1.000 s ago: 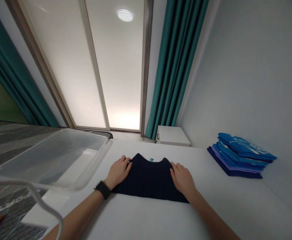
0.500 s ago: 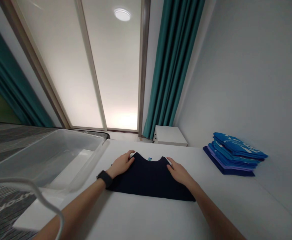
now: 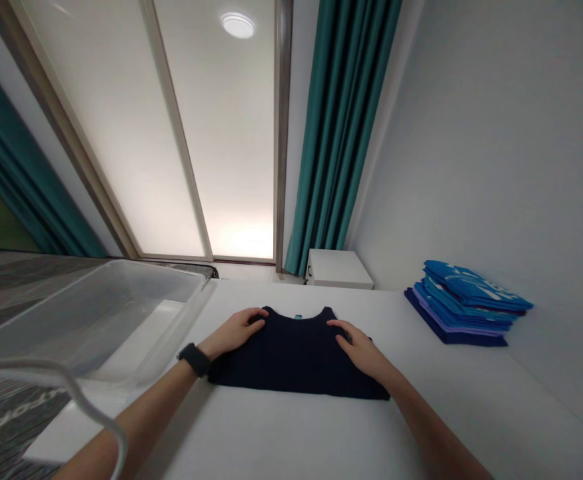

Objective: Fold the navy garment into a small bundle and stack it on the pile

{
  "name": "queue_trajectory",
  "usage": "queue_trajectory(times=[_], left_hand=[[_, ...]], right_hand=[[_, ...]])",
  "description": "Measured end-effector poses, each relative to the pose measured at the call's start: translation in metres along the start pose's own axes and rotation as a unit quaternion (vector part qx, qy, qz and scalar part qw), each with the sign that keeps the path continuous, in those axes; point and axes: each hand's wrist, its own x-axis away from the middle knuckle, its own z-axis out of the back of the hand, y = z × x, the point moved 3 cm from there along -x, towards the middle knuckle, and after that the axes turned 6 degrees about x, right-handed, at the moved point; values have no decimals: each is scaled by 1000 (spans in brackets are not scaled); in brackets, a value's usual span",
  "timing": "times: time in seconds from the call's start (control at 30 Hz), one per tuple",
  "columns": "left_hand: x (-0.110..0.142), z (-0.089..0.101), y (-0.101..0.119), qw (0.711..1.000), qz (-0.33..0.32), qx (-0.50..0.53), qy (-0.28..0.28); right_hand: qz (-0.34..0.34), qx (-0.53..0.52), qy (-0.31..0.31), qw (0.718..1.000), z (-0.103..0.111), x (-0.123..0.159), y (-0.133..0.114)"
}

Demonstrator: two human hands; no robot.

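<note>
A dark navy T-shirt (image 3: 296, 360), folded into a wide, short shape, lies flat on the white table (image 3: 281, 437). Its curved neckline faces away from me, and a small teal label shows at the collar. My left hand (image 3: 236, 331), with a dark watch on the wrist, rests at the shirt's upper left shoulder, thumb and fingers apart. On the upper right part of the cloth lies my right hand (image 3: 364, 352), its fingers also spread from the thumb. Neither hand visibly pinches the fabric.
A translucent plastic bin (image 3: 136, 333) stands at the left. Against the wall on the right is a stack of folded shirts (image 3: 466, 307) in blues and purple. A white cabinet (image 3: 338, 267) stands beyond the table, and a pale cable (image 3: 71, 387) curves across the lower left.
Both hands have shifted slightly from the shirt's shoulder edges; the right fingers have come inward onto the cloth, and the left hand sits a little further left. The shirt stays nearly in place.
</note>
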Motion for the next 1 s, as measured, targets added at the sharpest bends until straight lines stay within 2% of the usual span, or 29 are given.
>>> queue_trajectory(times=[0.13,0.4,0.57,0.63,0.7,0.8,0.87,0.93,1.0], left_hand=[[14,6,11,999,8,-32,-36],[51,15,31,993,-65,-92,-44],[70,18,40,988,-110,-112,4],[76,18,43,989,-125,-80,16],[80,15,41,994,-107,-20,2],[84,7,32,997,-30,68,-15],[84,2,25,995,-1,96,11],[81,-2,20,994,3,98,52],[75,-6,16,994,0,82,77]], right_hand=[[-4,5,-5,1000,4,13,-5],[-20,-13,-16,1000,17,51,-14],[-23,40,-11,999,17,66,-21],[-16,62,-5,998,19,69,-25],[-14,70,2,997,23,73,-28],[5,40,-1,999,28,75,-32],[4,-4,-36,999,28,73,-32],[-23,-38,-57,997,25,66,-29],[-62,-49,-32,996,21,55,-24]])
